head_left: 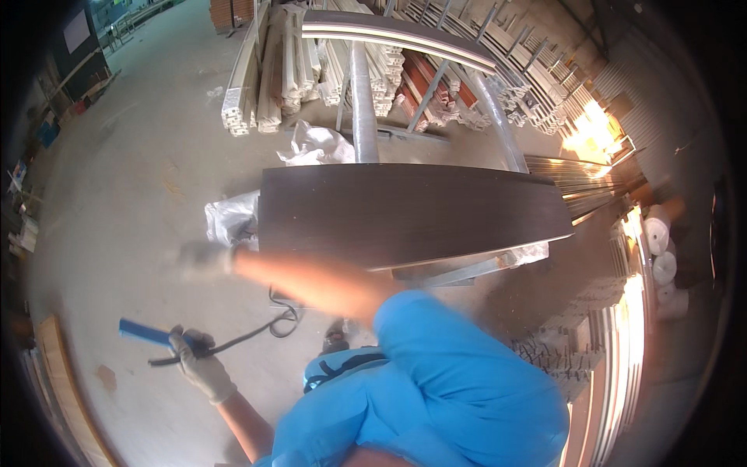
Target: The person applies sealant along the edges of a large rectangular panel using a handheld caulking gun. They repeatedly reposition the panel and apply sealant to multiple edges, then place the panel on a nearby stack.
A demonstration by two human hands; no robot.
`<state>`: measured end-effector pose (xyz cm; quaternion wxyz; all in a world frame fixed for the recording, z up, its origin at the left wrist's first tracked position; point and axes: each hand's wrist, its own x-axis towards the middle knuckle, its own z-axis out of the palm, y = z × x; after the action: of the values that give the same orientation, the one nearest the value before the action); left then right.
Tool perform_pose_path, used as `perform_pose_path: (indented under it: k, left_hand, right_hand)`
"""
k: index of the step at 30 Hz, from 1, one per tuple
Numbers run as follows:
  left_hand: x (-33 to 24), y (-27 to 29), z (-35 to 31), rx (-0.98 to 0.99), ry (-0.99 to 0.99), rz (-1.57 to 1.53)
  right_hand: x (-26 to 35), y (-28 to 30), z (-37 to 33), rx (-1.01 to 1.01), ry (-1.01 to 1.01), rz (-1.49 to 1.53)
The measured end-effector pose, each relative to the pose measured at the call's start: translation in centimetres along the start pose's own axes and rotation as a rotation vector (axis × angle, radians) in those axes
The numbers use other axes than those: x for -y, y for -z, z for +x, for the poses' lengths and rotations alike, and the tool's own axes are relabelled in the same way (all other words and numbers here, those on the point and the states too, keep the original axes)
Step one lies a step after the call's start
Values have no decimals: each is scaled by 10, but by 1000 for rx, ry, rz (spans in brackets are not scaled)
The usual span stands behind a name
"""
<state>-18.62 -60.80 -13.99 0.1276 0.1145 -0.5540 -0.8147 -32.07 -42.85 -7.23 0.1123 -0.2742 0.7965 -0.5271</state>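
My left hand, in a pale work glove, is closed round a long blue bar-shaped thing at the lower left. A black cord or strip also passes by the fingers and loops toward the board; its kind is unclear. My right hand, in a greyish glove, reaches across to the left, just off the board's near left corner. Motion smears its fingers, so their grip does not show. In front of me a dark brown board lies flat on wrapped supports.
Wrapped support rails run away from me, with another dark panel across their far part. Stacks of long profiles fill the back. White rolls and upright strips stand at right. A wooden panel leans at lower left.
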Motion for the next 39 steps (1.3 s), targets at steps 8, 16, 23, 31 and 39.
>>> perform_pose_path:
  k: [8, 16, 23, 31, 39]
  left_hand:
    - [-44, 52, -4, -241, -71, 60]
    - [-32, 4, 30, 34, -108, -33]
    - [-21, -27, 33, 0, -64, -7]
    - [-42, -13, 28, -201, -179, 119]
    - [-7, -78, -42, -56, -184, -9]
  right_hand:
    - [-17, 89, -103, -493, -184, -445]
    - [15, -14, -133, 129, -42, -237]
    - [-40, 144, -320, -535, -258, -1188]
    - [8, 239, -682, -1265, -1633, -910]
    - [-63, 252, -492, -720, -869, -1315]
